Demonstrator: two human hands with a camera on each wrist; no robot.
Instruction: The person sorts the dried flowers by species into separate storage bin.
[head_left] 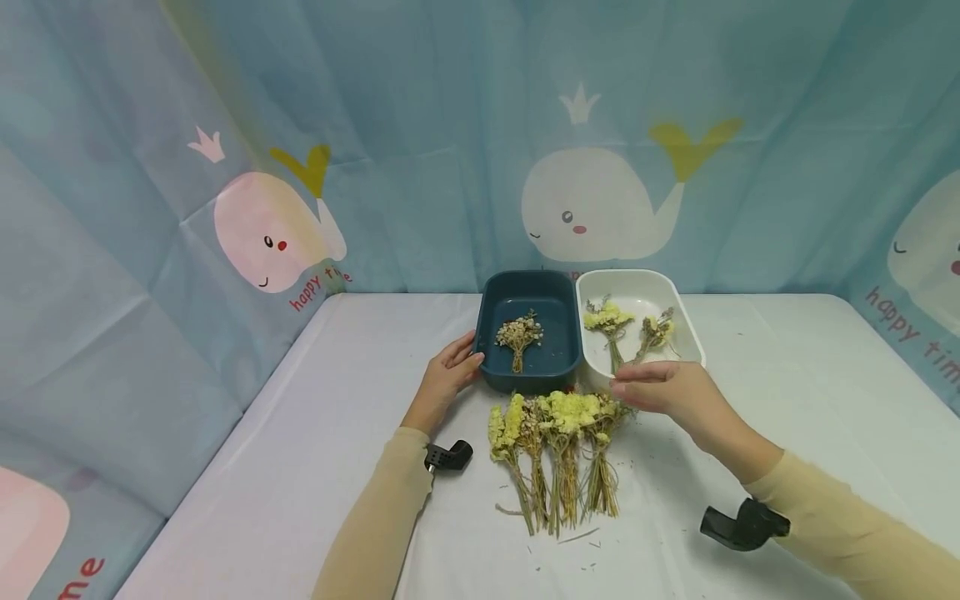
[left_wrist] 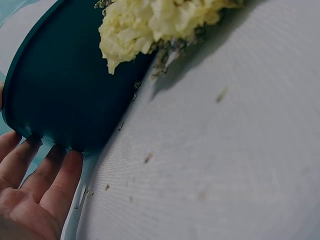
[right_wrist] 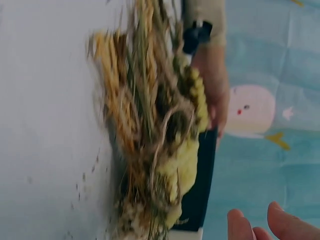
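Evidently, the relation that counts is between the right hand [head_left: 675, 396] and the rightmost dried-flower bundle [head_left: 601, 483], which lies just short of those fingers, toward the near edge of the surface [head_left: 787, 375]. Its long axis runs near to far, blossoms toward the bins. The right hand is the nearer one; its fingers are released, thumb apart and nothing between, by the near rim of the white bin [head_left: 630, 281]. Leftward lie more bundles, out to the yellow leftmost bundle [head_left: 506, 435]; their crowded heads and a twine loop [right_wrist: 162, 129] could snag. The left hand [head_left: 444, 375] touches the left wall of the dark teal bin [head_left: 562, 310] with straight fingers. That bin holds a small pale bouquet [head_left: 517, 336]; the white one holds a yellow bundle [head_left: 609, 318] and, right of it, a second bundle [head_left: 657, 332]. Both bins stand side by side toward the far edge, just beyond the blossoms.
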